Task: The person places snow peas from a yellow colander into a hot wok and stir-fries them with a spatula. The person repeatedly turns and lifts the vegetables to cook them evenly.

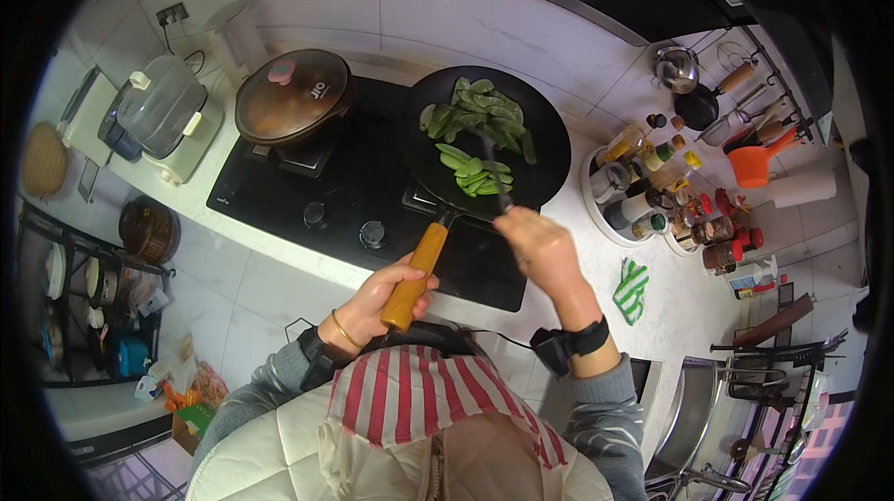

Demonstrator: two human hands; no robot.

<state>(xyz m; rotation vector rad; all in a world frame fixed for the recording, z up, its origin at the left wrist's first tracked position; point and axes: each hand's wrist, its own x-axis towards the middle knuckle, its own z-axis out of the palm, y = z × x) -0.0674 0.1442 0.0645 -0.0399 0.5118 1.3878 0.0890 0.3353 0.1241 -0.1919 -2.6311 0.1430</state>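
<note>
My left hand (380, 297) is closed around the wooden handle (415, 279) of a black wok (545, 173), which sits on the right burner of a black glass hob. In the wok lie flat green pods (482, 178), brighter near the handle, with a darker green heap (482, 112) beyond them. My right hand (541, 242), fingers closed, grips a metal spatula or similar utensil (497, 183). It is blurred, and its far end reaches in among the pods. Most of the utensil's handle is hidden in my fist.
A lidded pan (292, 99) stands on the left burner. Right of the hob are bottles in a white round tray (590, 204), seasoning jars (723, 253) and a green-striped cloth (631, 291). A countertop appliance (185, 145) stands at left; a sink (688, 410) lies lower right.
</note>
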